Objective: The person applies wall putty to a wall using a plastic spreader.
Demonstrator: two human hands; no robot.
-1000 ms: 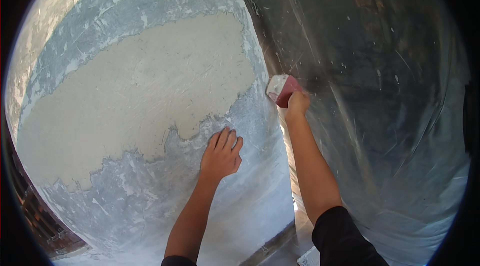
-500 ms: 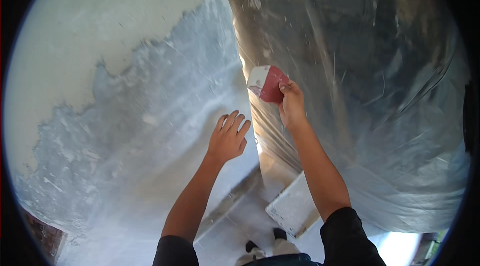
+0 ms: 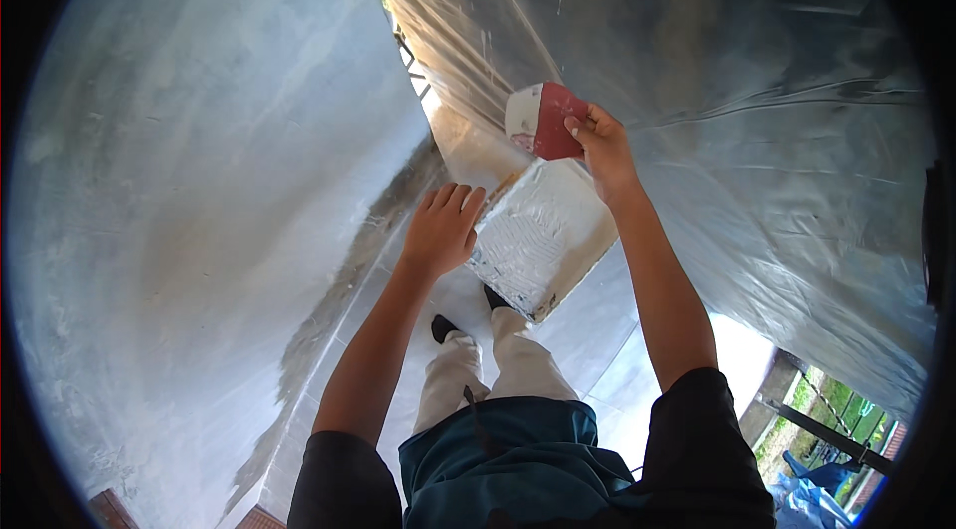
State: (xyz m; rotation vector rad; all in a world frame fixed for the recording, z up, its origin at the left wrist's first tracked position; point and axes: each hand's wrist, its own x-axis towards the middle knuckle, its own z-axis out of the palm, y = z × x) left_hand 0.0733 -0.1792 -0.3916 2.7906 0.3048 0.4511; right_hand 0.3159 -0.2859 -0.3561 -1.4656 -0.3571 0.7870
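Note:
My right hand [image 3: 605, 155] grips a flat red scraper [image 3: 560, 123], its thumb on the face near the lower right edge. White paste coats the scraper's left part. Empty, my left hand [image 3: 440, 230] hovers to the left of it with its back up and fingers loosely bent, slightly apart. Below both hands, by my feet, a shallow tray [image 3: 588, 268] carries a ridged layer of white plaster [image 3: 533, 225]. From this angle the left hand overlaps the tray's left edge, and the scraper overlaps its far end.
A smooth grey wall [image 3: 219, 150] fills the left side, its base meeting the tiled floor [image 3: 588, 360]. Wrinkled plastic sheeting [image 3: 757, 150] hangs along the right. Grass and a blue plastic bag [image 3: 807, 501] show outside at the lower right.
The view has tipped down toward the floor, bringing the tray, my legs and the outdoor area further into sight. Both hands now appear over the tray; the scraper stays in my right hand.

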